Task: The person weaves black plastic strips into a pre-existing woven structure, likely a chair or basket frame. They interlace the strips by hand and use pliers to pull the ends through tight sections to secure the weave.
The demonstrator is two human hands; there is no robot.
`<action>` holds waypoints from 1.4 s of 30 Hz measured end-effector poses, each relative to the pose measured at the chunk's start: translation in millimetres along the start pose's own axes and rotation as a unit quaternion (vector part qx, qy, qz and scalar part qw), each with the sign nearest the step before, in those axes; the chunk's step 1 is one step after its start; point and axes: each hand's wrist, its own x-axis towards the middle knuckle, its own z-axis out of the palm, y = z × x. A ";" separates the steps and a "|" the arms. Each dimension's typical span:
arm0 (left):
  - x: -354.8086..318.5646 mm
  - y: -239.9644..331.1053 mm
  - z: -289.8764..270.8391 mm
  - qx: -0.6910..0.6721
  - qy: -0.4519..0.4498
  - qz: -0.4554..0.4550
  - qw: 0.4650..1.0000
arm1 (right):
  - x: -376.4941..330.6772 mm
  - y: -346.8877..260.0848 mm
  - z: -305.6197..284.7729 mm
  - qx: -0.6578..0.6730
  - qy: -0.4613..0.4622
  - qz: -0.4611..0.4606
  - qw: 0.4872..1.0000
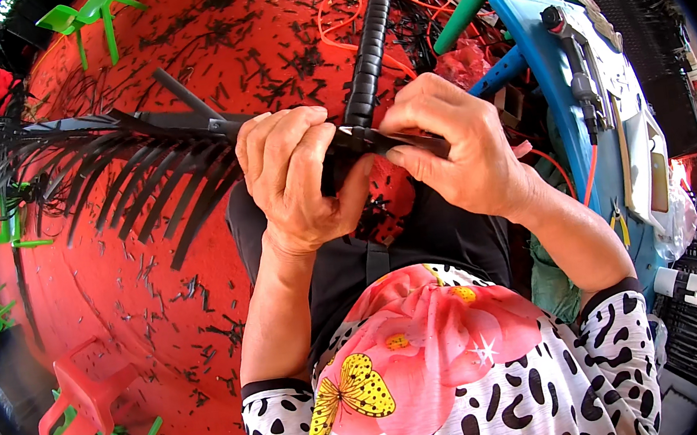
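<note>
A dark frame lies across my lap, with a bar [366, 59] wrapped tightly in black flat strip running away from me. Another bar [93, 123] extends to the left, and a fringe of loose black strips [162, 184] hangs from it. My left hand [293, 176] is closed round the frame where the bars meet, its fingers curled over the top. Just right of that joint, my right hand [457, 143] pinches a short black strip [422, 141] between thumb and fingers. The fingers partly hide the joint itself.
Black scraps [256, 68] litter the red floor [77, 277]. At right, a blue table [531, 38] bears an air tool [582, 80] with an orange hose [591, 170]. Yellow-handled pliers [620, 223] lie near it. A red chair [85, 406] and green stools [106, 12] stand leftward.
</note>
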 end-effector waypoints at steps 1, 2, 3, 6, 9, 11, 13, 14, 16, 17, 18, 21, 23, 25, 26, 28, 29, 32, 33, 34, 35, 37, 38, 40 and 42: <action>1.1 0.6 -1.0 -0.003 -0.002 -0.001 1.000 | -1.9 0.7 3.3 0.036 0.005 0.045 0.998; 2.2 1.5 -1.5 -0.006 -0.004 -0.003 1.000 | -3.0 0.7 5.3 0.072 0.011 0.090 0.993; 2.9 2.0 -2.3 -0.010 -0.005 -0.004 1.000 | -3.0 -0.8 2.2 0.141 -0.034 0.174 0.974; 1.0 1.8 -4.1 -0.002 0.002 -0.001 1.000 | 5.6 -7.3 -5.5 0.186 -0.107 0.239 0.947; 3.1 4.0 -4.1 -0.002 -0.002 -0.005 1.000 | 7.7 -2.7 -3.4 0.244 -0.115 0.264 0.926; 4.2 6.3 -5.2 -0.015 -0.004 -0.018 1.000 | 12.3 3.1 -4.6 0.244 -0.129 0.257 0.926; 5.1 8.0 -6.8 -0.021 -0.010 -0.026 0.999 | 15.1 3.0 -6.1 0.247 -0.143 0.267 0.920; 5.3 8.5 -7.7 -0.020 -0.015 -0.029 0.999 | 16.0 3.6 -5.2 0.256 -0.152 0.281 0.912; 5.3 8.8 -8.4 -0.016 -0.021 -0.034 0.999 | 19.4 5.8 -4.0 0.273 -0.170 0.309 0.895; 5.3 8.8 -8.5 -0.014 -0.023 -0.036 0.999 | 21.9 5.6 -5.3 0.258 -0.184 0.309 0.897; 5.3 8.7 -8.7 -0.012 -0.024 -0.038 0.999 | 25.0 4.7 -7.6 0.243 -0.198 0.309 0.898; 5.3 8.4 -9.7 -0.008 -0.042 -0.034 0.999 | 27.3 3.7 -8.9 0.224 -0.210 0.308 0.900; 5.3 7.7 -10.0 -0.011 -0.042 -0.036 0.998 | 27.0 4.9 -7.5 0.224 -0.207 0.307 0.901; 6.5 8.6 -10.1 -0.017 -0.047 -0.046 0.998 | 25.2 6.6 -6.0 0.228 -0.201 0.308 0.902; 8.8 10.7 -10.5 -0.021 -0.053 -0.054 0.997 | 24.8 7.2 -6.0 0.221 -0.199 0.309 0.903; 15.4 14.7 -11.2 -0.018 -0.071 -0.075 0.994 | 24.3 7.9 -6.1 0.211 -0.195 0.310 0.906; 19.6 16.9 -11.7 -0.011 -0.085 -0.088 0.993 | 24.3 8.6 -5.9 0.208 -0.190 0.305 0.909; 25.6 19.4 -9.3 0.007 -0.113 -0.117 0.987 | 26.4 8.4 -6.1 0.206 -0.179 0.299 0.914; 27.2 19.8 -8.9 0.012 -0.121 -0.125 0.985 | 28.0 6.6 -7.0 0.209 -0.178 0.303 0.913; 29.3 20.9 -9.2 0.019 -0.143 -0.136 0.980 | 27.8 6.2 -7.6 0.213 -0.174 0.309 0.910; 32.5 22.3 -10.1 0.025 -0.164 -0.146 0.975 | 27.4 8.0 -7.7 0.210 -0.180 0.309 0.910; 39.2 25.6 -12.1 0.034 -0.200 -0.167 0.965 | 28.4 12.9 -6.7 0.207 -0.194 0.307 0.909; 41.1 25.8 -12.9 0.037 -0.208 -0.170 0.963 | 29.3 13.8 -6.5 0.212 -0.198 0.299 0.909; 45.4 25.0 -14.0 0.043 -0.223 -0.174 0.958 | 31.4 16.0 -7.9 0.222 -0.205 0.284 0.910; 49.7 26.6 -15.1 0.032 -0.234 -0.188 0.954 | 28.7 20.9 -5.9 0.259 -0.209 0.283 0.900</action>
